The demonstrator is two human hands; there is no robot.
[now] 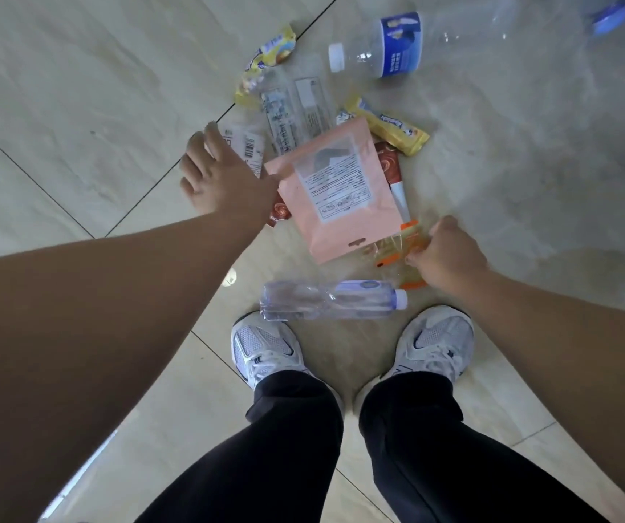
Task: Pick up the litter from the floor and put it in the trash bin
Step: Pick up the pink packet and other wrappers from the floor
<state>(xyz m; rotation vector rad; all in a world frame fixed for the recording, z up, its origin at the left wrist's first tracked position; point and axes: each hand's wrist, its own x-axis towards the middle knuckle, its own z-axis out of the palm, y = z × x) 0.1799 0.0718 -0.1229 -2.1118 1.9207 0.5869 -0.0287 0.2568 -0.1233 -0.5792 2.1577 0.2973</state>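
Head view: both bare arms reach down and forward over the pale glossy tile floor [77, 88]. Left hand [220, 175] is extended, palm down, fingers spread wide, hovering over or touching the edge of the litter pile by a clear plastic wrapper with a barcode label [244, 145]; gripping nothing. Right hand [446, 254] is lower and nearer, fingers curled and pinched on a crinkled clear-and-orange plastic wrapper [397, 251], which overlaps the bottom corner of a flat pink packet with a white printed label [337, 198]. Exact finger contact is hard to read, blur there. The pink packet lies on top of a red-brown swirl-print wrapper [388, 164]. Beyond it: yellow snack wrapper [390, 126], a second crumpled yellow wrapper [269, 50], clear plastic bottle with blue label and white cap [401, 45]. A crushed clear plastic bottle with purple label [333, 300] lies sideways just ahead of two white sneakers [265, 349]. Black trousers [284, 447] below. No bin in frame.
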